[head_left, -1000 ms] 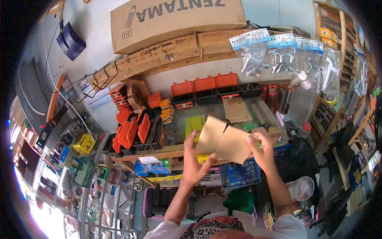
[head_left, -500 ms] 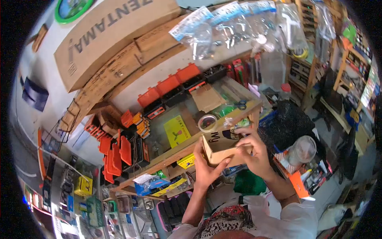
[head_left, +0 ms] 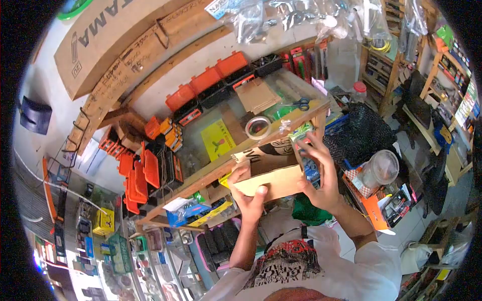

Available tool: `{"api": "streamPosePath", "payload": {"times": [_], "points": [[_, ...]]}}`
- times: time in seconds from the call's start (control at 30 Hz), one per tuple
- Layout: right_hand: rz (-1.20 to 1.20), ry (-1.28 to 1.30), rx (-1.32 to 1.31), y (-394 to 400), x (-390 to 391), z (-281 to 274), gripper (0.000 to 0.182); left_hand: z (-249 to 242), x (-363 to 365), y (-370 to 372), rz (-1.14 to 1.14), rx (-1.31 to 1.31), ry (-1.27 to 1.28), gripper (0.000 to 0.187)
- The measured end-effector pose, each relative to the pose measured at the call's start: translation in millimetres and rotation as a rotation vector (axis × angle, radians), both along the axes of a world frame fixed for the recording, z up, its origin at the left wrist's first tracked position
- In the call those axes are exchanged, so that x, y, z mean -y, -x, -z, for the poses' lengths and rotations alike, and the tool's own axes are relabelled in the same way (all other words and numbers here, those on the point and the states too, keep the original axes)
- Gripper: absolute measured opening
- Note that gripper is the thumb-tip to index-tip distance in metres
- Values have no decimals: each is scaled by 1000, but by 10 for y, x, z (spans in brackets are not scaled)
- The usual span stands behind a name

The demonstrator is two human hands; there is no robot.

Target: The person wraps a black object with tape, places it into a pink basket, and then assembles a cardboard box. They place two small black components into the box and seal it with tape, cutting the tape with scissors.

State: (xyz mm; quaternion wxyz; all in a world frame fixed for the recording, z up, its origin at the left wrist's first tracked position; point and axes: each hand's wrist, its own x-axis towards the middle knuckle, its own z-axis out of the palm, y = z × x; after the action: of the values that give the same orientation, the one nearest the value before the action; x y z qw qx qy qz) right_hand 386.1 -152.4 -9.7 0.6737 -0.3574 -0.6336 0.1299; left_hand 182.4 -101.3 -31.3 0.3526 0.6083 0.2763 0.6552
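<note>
A small brown cardboard box with black lettering on its back panel is held up in front of me, its hollow inside facing upward. My left hand grips its left end, the thumb pressed on the front panel and the fingers around the side. At the right end, my right hand has its fingers spread and stretched upward, with the thumb right at the box's edge. Just behind the box, a roll of tape lies on the glass-topped counter.
Blue-handled scissors, flat cardboard pieces and a yellow packet lie on the counter. Orange-lidded cases line its back. Clear plastic packs hang above. To my right stands a clear plastic tub.
The box has turned to show more of its front panel and open inside. My right hand's fingers have come away from the box and spread. The view has shifted slightly.
</note>
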Motion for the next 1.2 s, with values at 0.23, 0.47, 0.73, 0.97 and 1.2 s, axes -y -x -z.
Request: {"api": "streamPosePath", "payload": {"times": [0.23,0.47,0.73,0.97,1.2], "points": [[-221,-6,-210,155,31,219,47,44,179,141,-110,-158,-313,67],[-107,71,-324,209,214,354,33,390,492,116,-200,-261,-288,67],[-39,310,-184,164,336,583,13,434,557,-18,-56,-348,-201,50],[-181,603,-424,210,408,760,52,773,650,136,67,-344,76,38],[-289,868,-69,49,425,1542,22,1446,923,307,117,-301,744,26]]}}
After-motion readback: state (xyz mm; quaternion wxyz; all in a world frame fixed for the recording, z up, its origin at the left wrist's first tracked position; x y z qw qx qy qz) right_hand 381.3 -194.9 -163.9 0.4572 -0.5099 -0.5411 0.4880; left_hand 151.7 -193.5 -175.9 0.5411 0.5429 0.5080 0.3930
